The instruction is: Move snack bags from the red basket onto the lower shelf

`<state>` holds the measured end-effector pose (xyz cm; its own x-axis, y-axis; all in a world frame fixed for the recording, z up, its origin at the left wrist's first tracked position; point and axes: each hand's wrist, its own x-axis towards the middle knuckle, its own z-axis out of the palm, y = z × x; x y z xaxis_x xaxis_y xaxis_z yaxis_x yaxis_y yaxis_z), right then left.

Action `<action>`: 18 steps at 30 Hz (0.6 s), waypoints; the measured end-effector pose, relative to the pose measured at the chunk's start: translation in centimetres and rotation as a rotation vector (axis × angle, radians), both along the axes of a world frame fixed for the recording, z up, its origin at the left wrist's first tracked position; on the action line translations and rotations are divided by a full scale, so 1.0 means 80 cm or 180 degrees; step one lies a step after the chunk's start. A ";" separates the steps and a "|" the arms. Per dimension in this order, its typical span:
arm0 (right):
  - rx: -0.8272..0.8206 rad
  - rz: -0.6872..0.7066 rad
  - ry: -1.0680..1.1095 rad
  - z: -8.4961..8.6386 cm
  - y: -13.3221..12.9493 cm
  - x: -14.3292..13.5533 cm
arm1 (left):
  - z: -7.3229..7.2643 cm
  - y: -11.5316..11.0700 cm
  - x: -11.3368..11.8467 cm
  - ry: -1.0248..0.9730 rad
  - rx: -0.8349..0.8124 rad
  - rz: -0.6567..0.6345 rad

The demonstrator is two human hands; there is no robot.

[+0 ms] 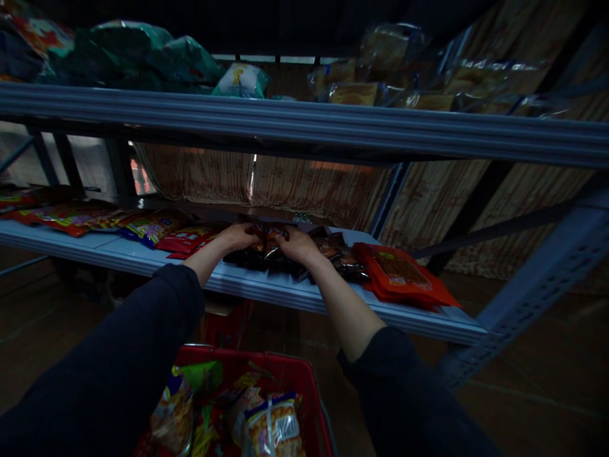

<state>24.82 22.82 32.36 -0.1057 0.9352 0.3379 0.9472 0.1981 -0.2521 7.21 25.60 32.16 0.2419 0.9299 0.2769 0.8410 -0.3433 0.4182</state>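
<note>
Both arms reach out to the lower shelf (280, 289), where dark snack bags (254, 257) lie in a heap. On the left side of one dark bag, my left hand (240, 236) has its fingers curled over the edge. Opposite it, my right hand (297, 244) grips the same bag from the right. The fingertips are partly lost in shadow. More dark packets (340, 251) lie just right of my right hand. Red packets (188, 238) are close to my left hand. Flat orange-red packets (399, 273) are stacked at the shelf's right end.
Below the shelf stands a red basket (311, 387) with several snack bags in it. An upper shelf (295, 120) carries green bags (137, 54) and clear-wrapped packs (354, 94). A metal upright (537, 279) rises at the right. Colourful packets (71, 214) line the lower shelf's left.
</note>
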 end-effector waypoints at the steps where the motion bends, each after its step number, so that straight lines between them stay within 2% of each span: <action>1: -0.0021 -0.0013 0.0022 -0.001 -0.001 0.000 | 0.000 0.002 0.000 0.0027 -0.0022 -0.0048; 9: -0.0097 -0.0198 0.0258 -0.004 -0.008 -0.017 | 0.000 0.014 -0.004 0.0338 -0.0076 -0.0254; 13: -0.0013 -0.0104 0.0408 -0.010 -0.009 -0.011 | -0.002 0.014 -0.011 0.0404 0.0073 -0.0133; 18: 0.0078 0.0022 0.0484 -0.012 -0.004 -0.006 | -0.002 0.008 -0.013 0.0444 0.0099 -0.0246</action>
